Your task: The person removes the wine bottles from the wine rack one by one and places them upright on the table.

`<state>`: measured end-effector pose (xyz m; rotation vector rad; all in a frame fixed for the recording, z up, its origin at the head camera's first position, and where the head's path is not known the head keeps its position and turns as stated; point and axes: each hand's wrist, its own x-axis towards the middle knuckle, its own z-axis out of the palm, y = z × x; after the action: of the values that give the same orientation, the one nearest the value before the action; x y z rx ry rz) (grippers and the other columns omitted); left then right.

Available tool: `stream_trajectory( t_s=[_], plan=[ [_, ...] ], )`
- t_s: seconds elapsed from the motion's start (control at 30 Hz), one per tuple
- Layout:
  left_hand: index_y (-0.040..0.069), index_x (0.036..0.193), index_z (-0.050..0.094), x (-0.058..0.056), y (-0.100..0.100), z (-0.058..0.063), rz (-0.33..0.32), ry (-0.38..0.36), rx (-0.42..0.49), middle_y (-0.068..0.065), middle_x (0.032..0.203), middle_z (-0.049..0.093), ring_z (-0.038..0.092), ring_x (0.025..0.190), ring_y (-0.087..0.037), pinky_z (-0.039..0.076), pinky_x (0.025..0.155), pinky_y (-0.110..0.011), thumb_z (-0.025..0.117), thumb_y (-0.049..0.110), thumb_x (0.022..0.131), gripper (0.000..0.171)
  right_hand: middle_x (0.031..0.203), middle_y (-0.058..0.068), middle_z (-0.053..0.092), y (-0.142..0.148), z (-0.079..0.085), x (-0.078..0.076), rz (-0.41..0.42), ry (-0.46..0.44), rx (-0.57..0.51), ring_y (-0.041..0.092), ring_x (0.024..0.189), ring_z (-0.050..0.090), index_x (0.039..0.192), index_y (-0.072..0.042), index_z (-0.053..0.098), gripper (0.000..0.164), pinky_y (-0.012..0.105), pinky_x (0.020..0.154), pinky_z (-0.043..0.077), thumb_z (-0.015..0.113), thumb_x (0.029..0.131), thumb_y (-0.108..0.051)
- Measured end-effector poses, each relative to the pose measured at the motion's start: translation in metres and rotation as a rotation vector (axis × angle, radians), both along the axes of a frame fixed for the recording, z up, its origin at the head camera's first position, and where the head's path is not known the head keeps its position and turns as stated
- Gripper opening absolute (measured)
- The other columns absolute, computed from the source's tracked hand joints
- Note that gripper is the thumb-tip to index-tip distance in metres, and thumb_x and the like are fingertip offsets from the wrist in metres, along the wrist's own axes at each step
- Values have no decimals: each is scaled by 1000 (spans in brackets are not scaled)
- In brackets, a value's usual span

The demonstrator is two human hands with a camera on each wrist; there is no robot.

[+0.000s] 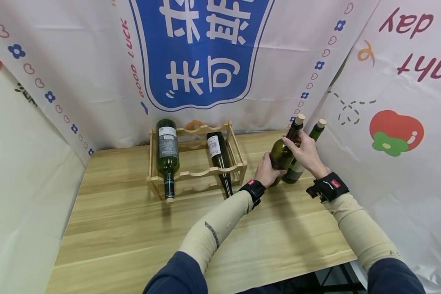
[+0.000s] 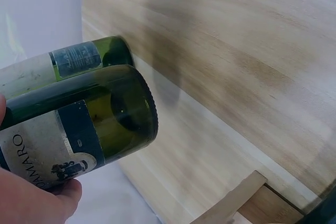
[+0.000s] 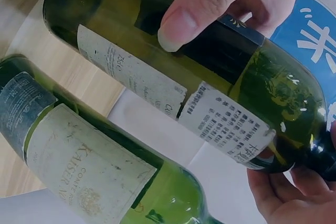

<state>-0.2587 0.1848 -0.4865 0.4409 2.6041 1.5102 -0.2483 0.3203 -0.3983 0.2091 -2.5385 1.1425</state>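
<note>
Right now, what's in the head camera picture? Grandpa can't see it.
A person's hands hold a bottle by its neck and body, beside another bottle. To the left, a rack on a table holds two more bottles.

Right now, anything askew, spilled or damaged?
No spill visible; the held bottle shows no cracks. The dark bottle in the rack looks slightly askew: its neck slants right in the head view, while the green bottle there lies nearly straight; camera angle may exaggerate that. The label on the standing bottle has dark marks.

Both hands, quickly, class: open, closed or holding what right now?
Left hand: holding a corked green wine bottle by its body.
Right hand: holding the same bottle's neck.
</note>
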Motion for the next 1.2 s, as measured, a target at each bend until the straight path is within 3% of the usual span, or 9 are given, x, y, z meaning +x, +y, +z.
stream_trajectory(
  t_s=[0.23, 0.53, 0.63, 0.73, 0.87, 1.2],
  plan=[
    [7, 131, 43, -4, 8, -7, 5, 6, 12, -13, 126, 58, 59, 116, -26, 48, 100, -37, 81, 27, 78, 69, 118, 20, 66, 4, -3, -1, 4, 3, -6, 33, 104, 65, 123, 2, 57, 38, 6, 76, 43, 59, 97, -26],
    [7, 134, 40, -4, 12, -2, -9, -12, 28, -14, 130, 56, 57, 119, -27, 47, 102, -37, 80, 25, 80, 70, 116, 21, 67, 8, -2, -2, -5, 14, 6, 33, 101, 66, 121, 2, 58, 37, 4, 74, 42, 60, 96, -25],
    [7, 134, 40, -5, 13, -5, -7, -7, 23, -14, 129, 55, 57, 119, -26, 47, 101, -37, 80, 24, 80, 69, 116, 20, 67, 9, -4, -3, -12, 9, 14, 32, 101, 67, 121, 1, 58, 37, 13, 78, 48, 61, 95, -26],
    [6, 133, 40, -4, 14, -8, 0, -4, 26, -14, 129, 56, 57, 119, -27, 47, 101, -38, 81, 23, 79, 69, 117, 19, 67, 10, -7, -3, -16, 3, 27, 33, 102, 67, 121, 1, 58, 38, 31, 83, 53, 61, 95, -26],
    [6, 134, 40, -5, 17, -11, 2, -14, 30, -14, 130, 55, 56, 120, -27, 46, 102, -38, 81, 22, 79, 70, 117, 22, 67, 10, -9, -3, -17, -6, 38, 35, 103, 66, 121, 3, 58, 37, 47, 87, 53, 60, 96, -24],
    [7, 135, 39, -4, 20, -13, -3, -16, 20, -14, 132, 54, 55, 122, -26, 46, 103, -38, 80, 23, 80, 71, 117, 23, 66, 13, -12, -3, -25, -28, 30, 36, 105, 66, 121, 4, 58, 38, 49, 88, 52, 61, 95, -23]
  ],
)
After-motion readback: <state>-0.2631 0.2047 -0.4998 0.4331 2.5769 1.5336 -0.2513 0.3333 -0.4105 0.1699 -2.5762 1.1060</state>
